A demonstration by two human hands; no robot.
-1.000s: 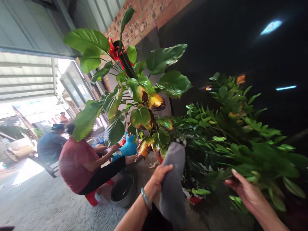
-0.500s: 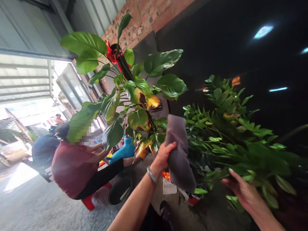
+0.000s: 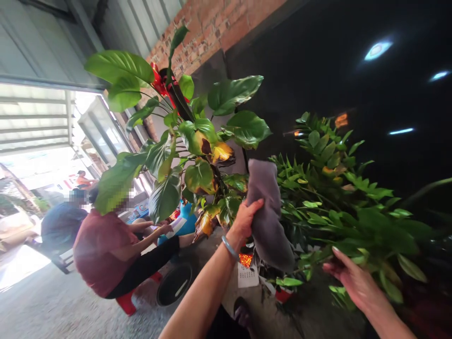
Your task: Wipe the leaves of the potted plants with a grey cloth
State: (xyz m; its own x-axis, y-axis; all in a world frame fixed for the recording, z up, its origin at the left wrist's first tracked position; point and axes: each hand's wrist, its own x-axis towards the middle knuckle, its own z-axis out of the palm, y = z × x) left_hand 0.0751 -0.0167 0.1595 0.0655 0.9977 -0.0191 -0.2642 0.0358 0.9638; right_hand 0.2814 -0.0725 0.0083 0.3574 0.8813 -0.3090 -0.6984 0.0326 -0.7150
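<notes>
My left hand (image 3: 244,217) grips the grey cloth (image 3: 267,214), raised at the ZZ plant's (image 3: 339,197) ten o'clock edge. My right hand (image 3: 348,278), fingers spread and empty, reaches under its lower fronds. No leaf looks wiped yet; I judge nearly all remains.

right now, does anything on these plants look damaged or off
Yes. Several leaves in the middle of the big-leaf plant are yellow with brown, dried patches, and another low down is curled and orange-brown. The leaves above and the bushy plant look mostly green. The left hand holds a grey cloth beside them.
</notes>
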